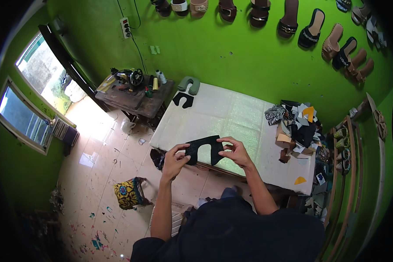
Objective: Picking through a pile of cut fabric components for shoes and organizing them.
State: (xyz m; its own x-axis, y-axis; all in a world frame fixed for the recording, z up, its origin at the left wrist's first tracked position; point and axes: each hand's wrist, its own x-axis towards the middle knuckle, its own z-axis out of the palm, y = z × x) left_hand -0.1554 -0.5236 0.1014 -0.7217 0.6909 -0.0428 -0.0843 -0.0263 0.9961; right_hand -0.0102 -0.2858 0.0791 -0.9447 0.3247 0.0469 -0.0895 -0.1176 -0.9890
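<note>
Between both hands a black U-shaped shoe upper piece is held up over the near edge of the white-covered table. My left hand pinches its left leg between thumb and fingers. On the other side, my right hand grips the right leg the same way. The white table cover shows through the piece's curved cut-out. At the table's far left corner lie a similar black cut piece and a green U-shaped piece, which looks like a stack.
A sewing machine with thread cones stands on a wooden table at the left. Scraps are heaped on the table's right end. A patterned stool is on the floor. Sandals hang along the green wall.
</note>
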